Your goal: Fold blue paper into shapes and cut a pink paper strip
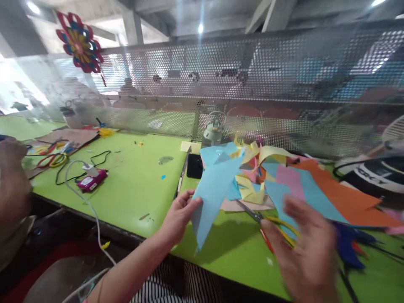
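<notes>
My left hand (pixel 183 209) pinches a sheet of light blue paper (pixel 216 185) by its left edge, between thumb and fingers. The sheet is held up and folded or curved, with its narrow lower corner pointing down. My right hand (pixel 306 252), blurred by motion, has thumb and fingers spread and no visible thing in its grip. Partly behind the thumb, a pair of scissors (pixel 255 215) with yellow and red handles lies on the green table, blades toward the paper pieces. Cut paper scraps in yellow (pixel 251 191), pink (pixel 289 181) and blue lie beyond.
An orange sheet (pixel 336 185) and a dark blue tool (pixel 349 244) lie at right. A phone (pixel 195 166) and a green bottle (pixel 213 129) stand behind. A purple power adapter (pixel 91 181) with cords is left, near another person's hand (pixel 12 176). A perforated screen (pixel 176 75) borders the table.
</notes>
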The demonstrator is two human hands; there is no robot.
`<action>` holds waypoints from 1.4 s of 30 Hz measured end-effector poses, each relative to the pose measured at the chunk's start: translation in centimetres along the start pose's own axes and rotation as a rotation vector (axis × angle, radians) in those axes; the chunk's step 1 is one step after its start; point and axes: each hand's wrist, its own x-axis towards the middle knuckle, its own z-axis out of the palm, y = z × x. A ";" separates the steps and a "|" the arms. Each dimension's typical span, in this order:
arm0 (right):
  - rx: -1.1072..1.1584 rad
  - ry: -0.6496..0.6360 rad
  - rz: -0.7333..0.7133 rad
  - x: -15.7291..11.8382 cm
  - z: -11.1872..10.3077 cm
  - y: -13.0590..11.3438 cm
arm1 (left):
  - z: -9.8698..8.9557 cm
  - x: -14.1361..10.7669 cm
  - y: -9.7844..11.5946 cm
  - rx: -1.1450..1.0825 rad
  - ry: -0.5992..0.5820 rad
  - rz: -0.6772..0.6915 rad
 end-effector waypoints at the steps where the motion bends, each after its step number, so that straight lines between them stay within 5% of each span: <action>1: 0.086 -0.156 0.122 -0.3 0.6 0.1 | 0.6 0.1 -0.4 -0.135 0.003 -0.062; 4: 0.266 -0.507 0.332 -0.8 2.5 -0.1 | 1.8 0.0 -1.5 -0.323 -0.010 -0.155; 9: 0.274 -0.545 0.319 0.6 3.1 -0.5 | 1.1 -0.4 -1.7 -0.325 0.043 -0.250; 15: 0.311 -0.765 0.362 1.0 4.0 -0.1 | 1.0 -0.6 -2.3 -0.340 0.041 -0.234; 21: 0.259 -0.696 0.330 2.0 4.6 0.6 | 1.0 -0.6 -3.2 -0.384 -0.030 -0.206; 25: 0.103 -0.794 0.274 4.1 3.5 0.9 | -0.3 -0.3 -2.5 -0.427 -0.049 -0.194; 30: 0.050 -0.933 0.190 5.0 3.0 0.5 | -0.8 -0.5 -2.4 -0.382 0.036 -0.263; 42: 0.009 -0.931 0.094 5.2 2.9 1.0 | -0.7 -1.1 -2.5 -0.299 0.077 -0.319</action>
